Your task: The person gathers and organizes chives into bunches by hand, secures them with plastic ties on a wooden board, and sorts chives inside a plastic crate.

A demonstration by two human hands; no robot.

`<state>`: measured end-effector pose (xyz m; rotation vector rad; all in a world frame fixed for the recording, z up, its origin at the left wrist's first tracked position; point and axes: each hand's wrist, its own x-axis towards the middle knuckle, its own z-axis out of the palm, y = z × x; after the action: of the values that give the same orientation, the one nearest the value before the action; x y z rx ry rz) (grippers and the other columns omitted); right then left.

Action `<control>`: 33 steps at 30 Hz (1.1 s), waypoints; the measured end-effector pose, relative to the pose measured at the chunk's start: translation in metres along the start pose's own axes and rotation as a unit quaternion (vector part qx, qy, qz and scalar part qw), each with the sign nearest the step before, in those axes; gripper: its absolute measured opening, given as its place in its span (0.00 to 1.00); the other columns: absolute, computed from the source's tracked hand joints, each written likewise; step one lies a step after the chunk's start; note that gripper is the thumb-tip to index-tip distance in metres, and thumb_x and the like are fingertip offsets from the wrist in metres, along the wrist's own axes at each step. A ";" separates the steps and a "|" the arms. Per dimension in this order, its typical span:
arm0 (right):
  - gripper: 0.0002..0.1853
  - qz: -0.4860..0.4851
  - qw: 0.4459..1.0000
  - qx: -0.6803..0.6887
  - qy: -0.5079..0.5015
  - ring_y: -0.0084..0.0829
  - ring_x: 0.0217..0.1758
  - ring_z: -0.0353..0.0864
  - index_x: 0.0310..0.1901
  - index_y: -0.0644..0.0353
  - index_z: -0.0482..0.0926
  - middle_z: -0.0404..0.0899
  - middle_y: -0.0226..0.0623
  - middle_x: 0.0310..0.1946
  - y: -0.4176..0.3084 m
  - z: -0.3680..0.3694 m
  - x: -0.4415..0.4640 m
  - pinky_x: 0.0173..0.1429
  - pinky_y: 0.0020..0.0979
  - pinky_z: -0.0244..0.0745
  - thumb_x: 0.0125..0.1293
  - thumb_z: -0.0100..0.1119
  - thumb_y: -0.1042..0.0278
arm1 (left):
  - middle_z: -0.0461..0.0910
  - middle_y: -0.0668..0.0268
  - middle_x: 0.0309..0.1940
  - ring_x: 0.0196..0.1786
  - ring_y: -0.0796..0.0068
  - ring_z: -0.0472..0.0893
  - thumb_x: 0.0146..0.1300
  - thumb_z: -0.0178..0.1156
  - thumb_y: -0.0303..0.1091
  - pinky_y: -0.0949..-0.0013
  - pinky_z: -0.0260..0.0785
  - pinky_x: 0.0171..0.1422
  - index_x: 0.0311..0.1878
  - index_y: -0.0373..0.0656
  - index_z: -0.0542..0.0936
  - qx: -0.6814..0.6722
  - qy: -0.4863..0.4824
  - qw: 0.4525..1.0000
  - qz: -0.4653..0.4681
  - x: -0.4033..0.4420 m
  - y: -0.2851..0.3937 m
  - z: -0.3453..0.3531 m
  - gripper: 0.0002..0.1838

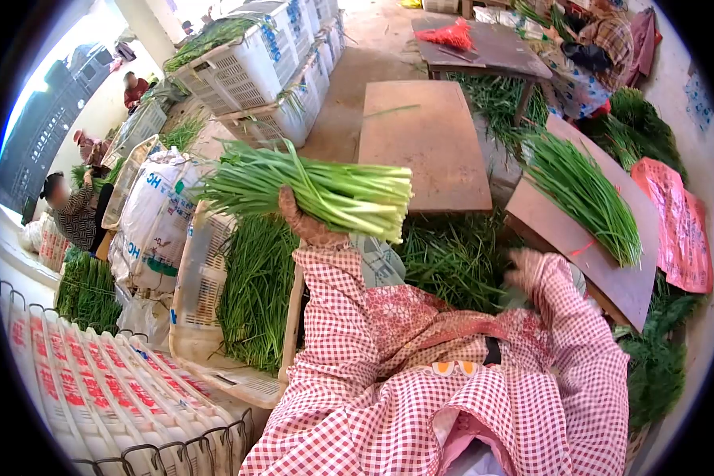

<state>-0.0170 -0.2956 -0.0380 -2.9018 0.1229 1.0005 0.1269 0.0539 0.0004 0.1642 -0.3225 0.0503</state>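
A thick bunch of Chinese chives (317, 186) is gripped in my left hand (305, 218), held up at mid-height with its pale cut ends to the right and green leaves to the left. Fingers of that hand wrap round it from below. My right hand (523, 266) is smeared by motion beside the slanted board, so its fingers do not show clearly. On that board (523, 210) lies another bunch of chives (587, 194), with a red tie (583, 247) near its lower left. Loose greens (452, 258) lie on the floor in front of me.
A white crate (198, 293) packed with chives stands at my left, beside a stuffed white sack (155, 218). Ahead is a brown low table (420, 147); behind it, a table (484, 59) bears red ties (448, 34). Stacked crates (242, 75) and several people are farther off.
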 end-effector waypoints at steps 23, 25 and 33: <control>0.18 -0.243 0.752 0.532 0.304 0.34 0.40 0.77 0.42 0.63 0.78 0.79 0.44 0.35 -0.123 -0.016 -0.023 0.45 0.35 0.71 0.63 0.54 0.55 | 0.76 0.59 0.43 0.44 0.63 0.76 0.55 0.56 0.47 0.55 0.72 0.50 0.48 0.41 0.73 0.089 0.135 0.987 -0.001 -0.010 -0.075 0.043 0.23; 0.17 -0.208 0.796 0.475 0.312 0.34 0.38 0.77 0.40 0.62 0.78 0.78 0.43 0.33 -0.115 -0.011 -0.033 0.44 0.34 0.72 0.63 0.53 0.55 | 0.75 0.59 0.44 0.45 0.62 0.76 0.55 0.56 0.48 0.54 0.71 0.51 0.49 0.41 0.72 0.105 0.139 0.985 -0.004 -0.009 -0.072 0.041 0.24; 0.14 -0.169 0.788 0.474 0.354 0.28 0.31 0.77 0.41 0.57 0.78 0.78 0.35 0.29 -0.105 -0.002 -0.069 0.36 0.28 0.75 0.60 0.59 0.57 | 0.73 0.58 0.44 0.46 0.64 0.74 0.55 0.56 0.45 0.60 0.71 0.51 0.50 0.39 0.71 0.119 0.103 0.987 -0.016 -0.015 -0.083 0.035 0.24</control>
<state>-0.0600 -0.1874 0.0106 -2.0409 0.0920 -0.2449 0.1079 -0.0337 0.0158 0.3979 -0.1063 0.0725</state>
